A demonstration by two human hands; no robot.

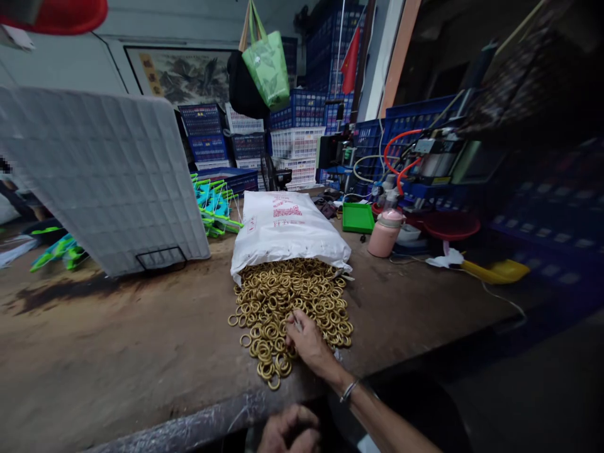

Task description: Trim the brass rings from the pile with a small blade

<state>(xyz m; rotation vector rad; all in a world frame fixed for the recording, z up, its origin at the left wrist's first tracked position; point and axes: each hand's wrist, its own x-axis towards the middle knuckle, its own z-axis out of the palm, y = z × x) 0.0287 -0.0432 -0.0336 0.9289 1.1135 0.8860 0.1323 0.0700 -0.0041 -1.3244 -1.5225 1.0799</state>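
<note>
My right hand (pixel 309 343), with a silver bracelet at its wrist, is at the front of a heap of gold-coloured rings (pixel 302 289). Its fingers are pinched together among the rings. A small silvery piece shows at the fingers; its kind is unclear. At the bottom edge, in front of the table, my left hand (pixel 290 431) has curled, closed fingers, and whatever they hold is hidden. The rings spread from the mouth of a white sack (pixel 292 226) with red print that lies on its side.
A grey-white ribbed panel (pixel 104 182) stands at the left of the brown table (pixel 141 352). Green and blue plastic pieces (pixel 217 204) lie behind it. Right of the sack are a green tray (pixel 357 218), a pink bottle (pixel 385 234) and a yellow scoop (pixel 495 272).
</note>
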